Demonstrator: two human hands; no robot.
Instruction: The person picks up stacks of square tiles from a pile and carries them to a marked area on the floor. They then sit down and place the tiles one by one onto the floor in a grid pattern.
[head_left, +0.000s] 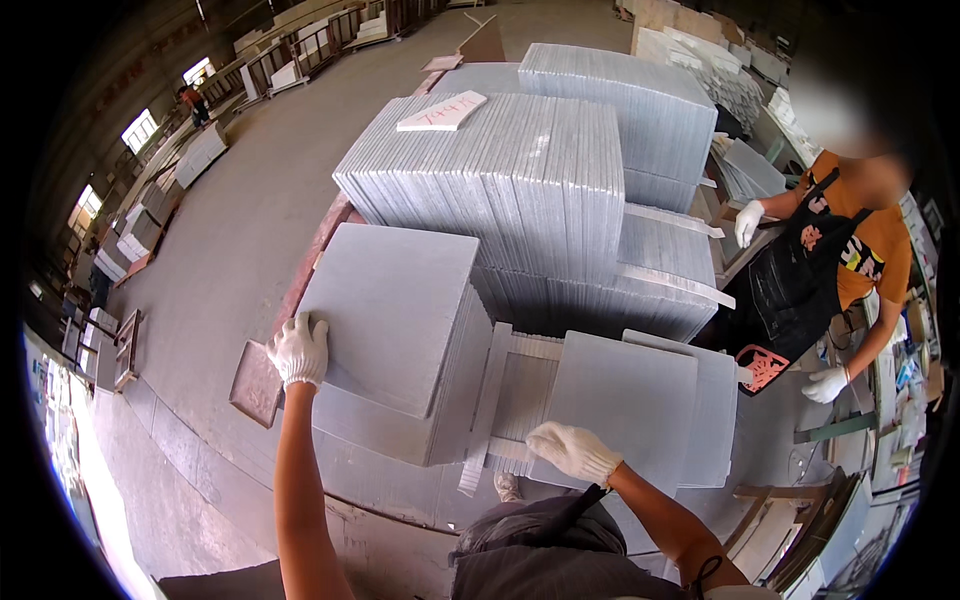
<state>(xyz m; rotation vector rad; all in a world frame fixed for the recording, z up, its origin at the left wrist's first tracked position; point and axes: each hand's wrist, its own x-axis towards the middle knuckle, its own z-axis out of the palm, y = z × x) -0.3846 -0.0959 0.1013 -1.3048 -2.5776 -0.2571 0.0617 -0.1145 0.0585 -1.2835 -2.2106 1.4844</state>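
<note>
My left hand (299, 352), in a white knit glove, rests at the left edge of a grey stone tile (390, 300), fingers spread along the edge. That tile tops a near stack and sits slightly askew on the tiles beneath. My right hand (574, 452), gloved too, is over the lower left part of another flat grey tile (630, 395); its fingers point left with a slight bend, and nothing shows in them. The fingertips are partly hidden by the hand. Between the two stacks, pale strips (488, 405) lie across upright tiles (525, 395).
Behind stands a long row of upright grey tiles (500, 150), with a marked white offcut (442, 111) on top. A second row (625, 80) is farther back. At right, a co-worker (830, 240) in white gloves and a black apron stands beside the tiles. A reddish metal frame (258, 383) juts out left.
</note>
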